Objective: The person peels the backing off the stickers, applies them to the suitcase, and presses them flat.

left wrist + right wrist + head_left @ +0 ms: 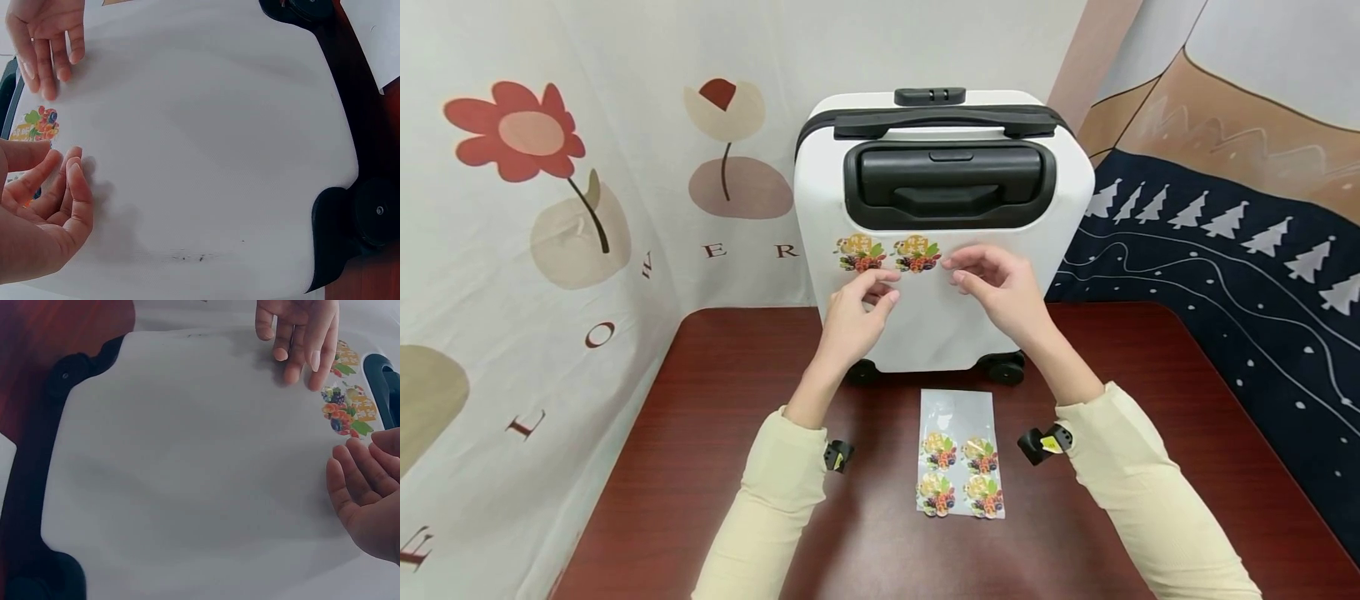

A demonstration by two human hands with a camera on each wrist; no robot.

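A white suitcase point(947, 321) stands upright, its black handle recess point(951, 185) facing me. Two fruit stickers sit side by side on its front, a left sticker point(860, 252) and a right sticker point(916, 253). Just below them is my left hand point(859, 315), its fingers loosely bent and nothing between them. Beside the right sticker hovers my right hand point(1000, 287), with relaxed fingers and an empty palm. In the right wrist view, the right hand's fingertips point(355, 445) come close to the lower edge of one sticker point(345, 412).
On the dark red table point(730, 400), in front of the suitcase, lies a clear sticker sheet point(955, 408) with several more fruit stickers. Black wheels point(1003, 369) support the suitcase. Printed cloth point(722, 275) hangs behind and at the left, with a dark tree-patterned cloth point(1217, 258) at the right.
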